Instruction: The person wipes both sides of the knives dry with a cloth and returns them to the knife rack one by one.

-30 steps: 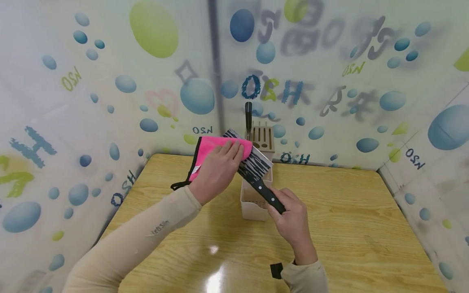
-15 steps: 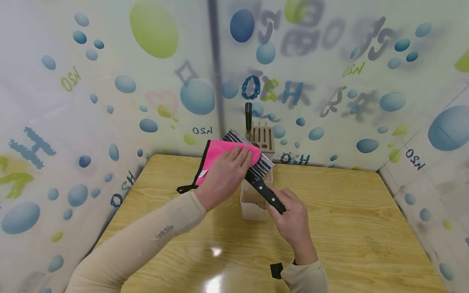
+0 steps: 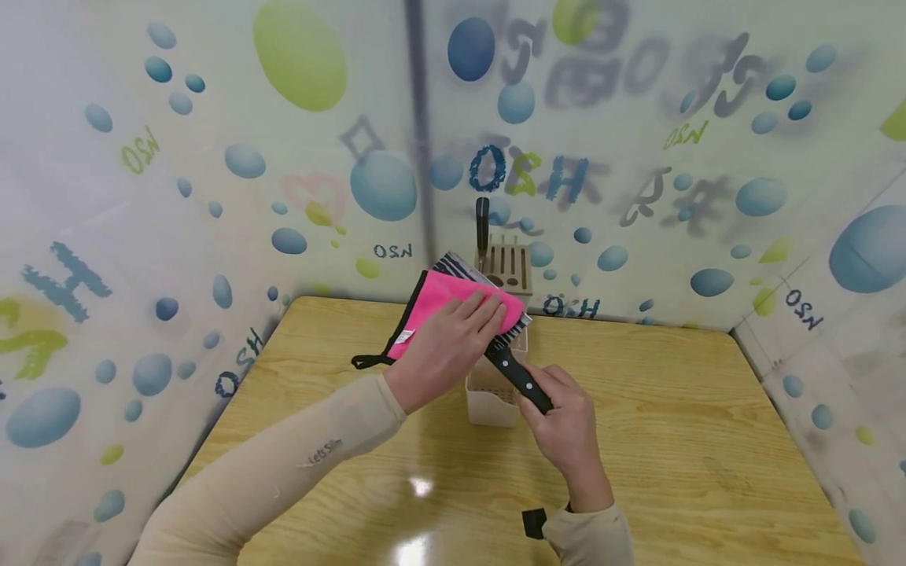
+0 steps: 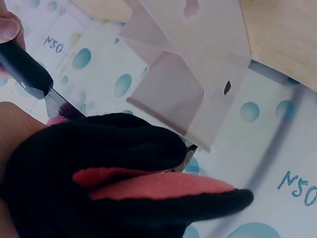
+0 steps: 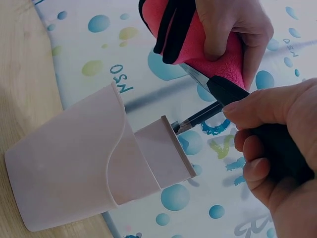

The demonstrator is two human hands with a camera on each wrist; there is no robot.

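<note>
My right hand [image 3: 566, 420] grips the black riveted handle of a cleaver [image 3: 520, 379], which it holds tilted above the table with the broad, dark-streaked blade up and to the left. Folded over that blade is a pink cloth [image 3: 433, 300] with black edging and a loop. My left hand [image 3: 449, 342] pinches the blade through the cloth; in the right wrist view its thumb lies on one side, the fingers on the other. Cloth and fingers hide most of the blade. In the left wrist view the black edging covers much of the cloth [image 4: 163, 184].
Behind the cleaver a pale knife holder [image 3: 490, 410] with a slotted top stands on the wooden table [image 3: 672, 409]. A black-handled knife [image 3: 483, 224] sticks up out of it. Patterned walls [image 3: 609, 141] enclose the table's back and sides. A black piece [image 3: 534, 523] lies by the right cuff.
My left hand has slid the cloth along the blade, right and slightly down towards the handle. More of the blade's upper-left end shows. The right hand and cleaver have stayed almost still.
</note>
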